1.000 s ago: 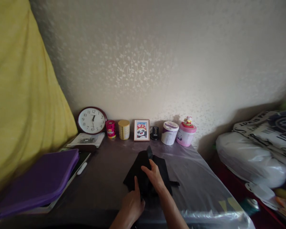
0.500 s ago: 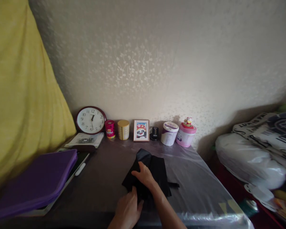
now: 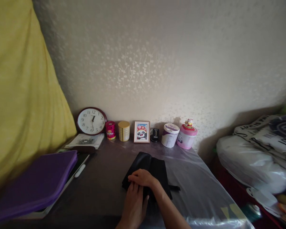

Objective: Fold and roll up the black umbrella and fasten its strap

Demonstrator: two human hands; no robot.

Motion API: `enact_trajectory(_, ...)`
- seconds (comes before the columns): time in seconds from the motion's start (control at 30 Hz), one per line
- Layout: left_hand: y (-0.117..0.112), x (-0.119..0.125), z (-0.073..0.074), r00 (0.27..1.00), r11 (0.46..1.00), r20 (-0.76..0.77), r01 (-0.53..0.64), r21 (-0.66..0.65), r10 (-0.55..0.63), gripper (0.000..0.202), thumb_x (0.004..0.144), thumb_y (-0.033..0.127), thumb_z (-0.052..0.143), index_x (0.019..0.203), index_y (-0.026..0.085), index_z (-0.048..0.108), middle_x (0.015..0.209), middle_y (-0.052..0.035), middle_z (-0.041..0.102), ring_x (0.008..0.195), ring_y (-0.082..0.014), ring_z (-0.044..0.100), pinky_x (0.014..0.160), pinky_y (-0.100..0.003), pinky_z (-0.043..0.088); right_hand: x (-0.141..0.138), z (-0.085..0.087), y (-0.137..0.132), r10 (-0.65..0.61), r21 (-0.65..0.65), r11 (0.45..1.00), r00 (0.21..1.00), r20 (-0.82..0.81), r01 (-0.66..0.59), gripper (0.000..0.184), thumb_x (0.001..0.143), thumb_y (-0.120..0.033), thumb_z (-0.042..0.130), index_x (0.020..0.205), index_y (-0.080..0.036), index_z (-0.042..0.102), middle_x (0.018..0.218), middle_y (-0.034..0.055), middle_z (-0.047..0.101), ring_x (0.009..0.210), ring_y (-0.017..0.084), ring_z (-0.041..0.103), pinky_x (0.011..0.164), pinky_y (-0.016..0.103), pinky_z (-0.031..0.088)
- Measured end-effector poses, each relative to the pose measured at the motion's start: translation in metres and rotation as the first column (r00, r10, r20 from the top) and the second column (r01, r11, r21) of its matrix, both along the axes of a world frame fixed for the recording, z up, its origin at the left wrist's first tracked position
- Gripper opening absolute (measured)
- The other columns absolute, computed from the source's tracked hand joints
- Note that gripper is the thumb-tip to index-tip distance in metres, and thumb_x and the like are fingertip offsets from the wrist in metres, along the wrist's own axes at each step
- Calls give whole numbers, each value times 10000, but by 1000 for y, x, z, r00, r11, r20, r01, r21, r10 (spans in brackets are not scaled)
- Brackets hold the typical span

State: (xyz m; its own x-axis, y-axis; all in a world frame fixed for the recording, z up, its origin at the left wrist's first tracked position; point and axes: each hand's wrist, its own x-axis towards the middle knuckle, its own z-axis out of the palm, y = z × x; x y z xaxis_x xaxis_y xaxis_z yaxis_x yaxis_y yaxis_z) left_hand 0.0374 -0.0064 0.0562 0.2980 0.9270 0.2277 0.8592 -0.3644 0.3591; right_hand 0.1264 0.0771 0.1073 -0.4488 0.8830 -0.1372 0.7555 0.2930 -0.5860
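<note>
While bare table (image 3: 105,178) flanks black cloth (image 3: 158,168), left hand (image 3: 133,202) meets right hand (image 3: 142,177), grip unclear.

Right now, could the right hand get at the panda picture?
Probably yes, with a reach forward: the right hand is busy on the black fabric, but no object stands between that fabric and the panda picture.

Right hand (image 3: 143,176) bent leftward — left hand (image 3: 133,201) palm down, touching it.
</note>
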Motion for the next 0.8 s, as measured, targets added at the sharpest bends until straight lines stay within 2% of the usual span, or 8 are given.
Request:
enact_trajectory(0.17, -2, 3, -13, 999, 996, 25, -35, -78, 37, 436, 795, 263, 409, 1190, 121, 529, 1233, -130, 533, 1165, -280, 445, 1003, -438, 339, -1, -10, -9, 89, 158, 982, 993, 79, -100, 216, 813, -326, 520, 847, -256, 722, 873, -14, 723, 826, 160, 642, 691, 209, 430)
enact_trajectory(0.3, -1, 4, -25, 999, 998, 26, -32, -45, 33, 497, 759, 236, 441, 1241, 126, 490, 1295, -132, 494, 1224, -277, 400, 1018, -418, 332, 7, -15, -16, 164, 392, 907, 987, 3, -152, 230, 865, -259, 476, 862, -216, 702, 877, 4, 715, 859, 142, 612, 802, 221, 413)
enact_trajectory(0.37, 0, 4, -31, 999, 999, 6, -38, -4, 38, 512, 753, 221, 440, 1256, 130, 476, 1324, -136, 469, 1244, -276, 385, 1024, -422, 329, 12, -17, -15, 196, 459, 871, 981, 2, -175, 248, 887, -253, 452, 860, -195, 692, 854, 18, 710, 888, 146, 601, 849, 238, 402)
enact_trajectory(0.47, 0, 6, -37, 997, 997, -47, -60, 48, 62, 525, 746, 200, 441, 1267, 144, 468, 1348, -140, 447, 1256, -284, 380, 1015, -439, 344, 19, -24, -6, 233, 484, 848, 972, 24, -215, 247, 898, -244, 444, 873, -193, 685, 918, 20, 704, 1017, 165, 568, 950, 287, 350)
enact_trajectory(0.6, 1, 7, -45, 993, 994, -81, -85, 65, 90, 570, 744, 189, 451, 1313, 182, 409, 1389, -156, 390, 1290, -298, 335, 1007, -459, 342, 21, -31, 12, 200, 479, 855, 979, 49, -199, 219, 892, -273, 468, 923, -220, 677, 1055, 18, 674, 1153, 190, 492, 1006, 348, 291)
enact_trajectory(0.7, 1, 9, -49, 987, 991, -87, -133, 14, 134, 611, 759, 191, 448, 1355, 221, 319, 1429, -165, 315, 1317, -309, 280, 1008, -471, 326, 21, -33, 26, 173, 478, 854, 979, 108, -204, 228, 893, -302, 464, 944, -226, 673, 1050, 27, 675, 1163, 196, 482, 1016, 379, 267)
enact_trajectory(0.8, 1, 10, -46, 984, 986, -115, -145, -85, 135, 642, 769, 163, 430, 1373, 269, 238, 1459, -160, 245, 1333, -315, 238, 1012, -473, 307, 21, -34, 40, 139, 478, 852, 973, 185, -213, 247, 888, -328, 463, 932, -215, 677, 995, 43, 688, 1149, 197, 489, 1018, 382, 255)
